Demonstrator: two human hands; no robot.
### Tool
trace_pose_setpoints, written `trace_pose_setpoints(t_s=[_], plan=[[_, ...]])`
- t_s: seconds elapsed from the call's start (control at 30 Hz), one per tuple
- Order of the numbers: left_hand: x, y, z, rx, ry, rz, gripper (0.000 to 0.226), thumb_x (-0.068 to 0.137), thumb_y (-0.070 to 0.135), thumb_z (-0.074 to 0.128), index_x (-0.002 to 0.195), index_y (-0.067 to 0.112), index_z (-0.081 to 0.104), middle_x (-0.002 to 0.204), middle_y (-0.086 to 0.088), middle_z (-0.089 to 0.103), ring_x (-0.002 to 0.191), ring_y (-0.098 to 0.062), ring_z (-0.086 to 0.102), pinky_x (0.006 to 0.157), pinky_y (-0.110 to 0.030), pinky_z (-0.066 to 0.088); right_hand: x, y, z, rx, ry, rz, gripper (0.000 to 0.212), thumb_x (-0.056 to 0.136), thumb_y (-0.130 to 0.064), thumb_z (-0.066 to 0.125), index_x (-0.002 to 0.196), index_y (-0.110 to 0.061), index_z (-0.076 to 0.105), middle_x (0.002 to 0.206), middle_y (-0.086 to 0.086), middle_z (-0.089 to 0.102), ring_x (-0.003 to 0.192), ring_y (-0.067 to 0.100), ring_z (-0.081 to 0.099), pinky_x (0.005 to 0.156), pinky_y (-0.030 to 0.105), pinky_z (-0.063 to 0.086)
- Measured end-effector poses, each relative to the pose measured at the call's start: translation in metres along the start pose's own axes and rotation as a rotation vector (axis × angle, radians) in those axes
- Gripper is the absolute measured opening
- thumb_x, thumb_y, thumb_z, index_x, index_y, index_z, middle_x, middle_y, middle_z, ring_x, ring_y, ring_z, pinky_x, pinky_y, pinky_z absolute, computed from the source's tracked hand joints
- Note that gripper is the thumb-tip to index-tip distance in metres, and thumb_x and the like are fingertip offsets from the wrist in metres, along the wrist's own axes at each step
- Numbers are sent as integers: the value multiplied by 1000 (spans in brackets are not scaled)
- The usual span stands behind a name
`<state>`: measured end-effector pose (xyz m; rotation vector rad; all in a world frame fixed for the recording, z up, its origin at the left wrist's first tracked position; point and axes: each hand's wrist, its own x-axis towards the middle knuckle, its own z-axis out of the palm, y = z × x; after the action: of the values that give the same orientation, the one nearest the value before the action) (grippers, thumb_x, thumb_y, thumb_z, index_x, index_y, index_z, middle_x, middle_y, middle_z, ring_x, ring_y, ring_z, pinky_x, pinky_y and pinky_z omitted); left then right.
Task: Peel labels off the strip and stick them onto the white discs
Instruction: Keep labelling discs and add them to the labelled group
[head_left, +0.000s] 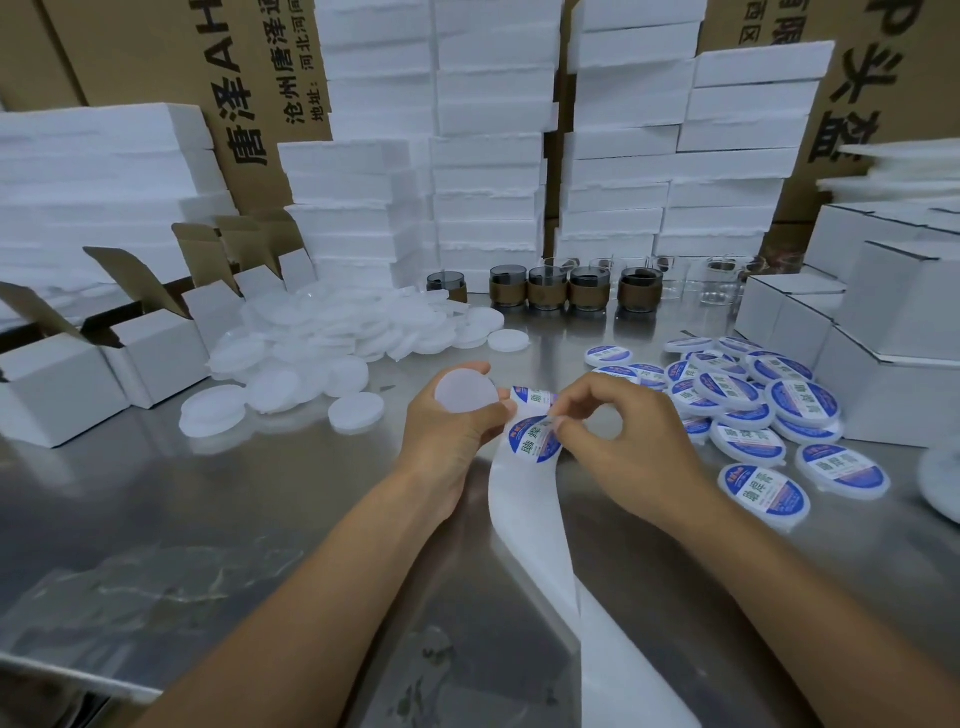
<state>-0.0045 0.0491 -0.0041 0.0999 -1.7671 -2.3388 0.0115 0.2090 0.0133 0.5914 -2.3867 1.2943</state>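
Over the middle of the steel desk (260, 493) both hands are busy. The left hand (447, 431) grips one blank white disc (465, 389) between thumb and fingertips and seems to pin the strip (524, 519) beneath it, while the right hand (623, 436) pinches the edge of a blue label (537, 441) between thumb and forefinger. The long spent tail of the strip hangs slack toward the near edge, and if it snags or drags, the backing could jerk and the label tear or crease. A half-lifted label may also curl onto itself or cling to the fingertips, and then land off-centre or wrinkled. The disc is held in a hand doing two jobs, so it could slip as the pull comes. As for counts, at least four open-flapped white boxes (145, 353) stand along the left edge. Blank discs (332, 343) lie heaped toward the far left, dozens, too overlapped to number. Labelled discs (753, 405) near the right edge come to roughly twenty. Five brown-banded jars (545, 291) line the far edge, with some clear ones beside them. Two labels show on the strip, and one disc is in hand.
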Motion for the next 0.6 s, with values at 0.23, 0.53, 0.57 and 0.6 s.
trace_pose_setpoints(t_s=[0.23, 0.53, 0.57, 0.6], plan=[[0, -2, -3, 29, 39, -1, 39, 74, -8, 71, 96, 24, 64, 99, -8, 66, 88, -18, 66, 78, -31, 56, 3, -5, -7, 351, 89, 125, 26, 82, 0, 55, 62, -17, 60, 54, -15, 56, 56, -2, 49, 57, 8, 39], [3, 22, -4, -231, 82, 139, 22, 76, 14, 72, 92, 25, 62, 83, 1, 67, 69, -9, 64, 66, -21, 52, 7, -7, -19, 717, 169, 334, 36, 85, -5, 54, 56, -24, 65, 56, -10, 58, 54, 4, 51, 61, 24, 38], [1, 26, -5, -320, 10, 142, 25, 72, 18, 72, 94, 23, 61, 78, 1, 69, 71, -11, 63, 66, -22, 53, 8, -9, -20, 780, 160, 353, 32, 85, -5, 53, 59, -22, 64, 58, -7, 59, 55, 6, 52, 61, 24, 37], [-1, 30, -5, -435, -91, 121, 33, 66, 21, 76, 95, 21, 61, 75, 0, 69, 71, -13, 63, 67, -24, 55, 8, -10, -21, 840, 145, 369, 28, 85, -5, 52, 63, -21, 61, 62, -3, 59, 58, 8, 52, 62, 25, 37]])
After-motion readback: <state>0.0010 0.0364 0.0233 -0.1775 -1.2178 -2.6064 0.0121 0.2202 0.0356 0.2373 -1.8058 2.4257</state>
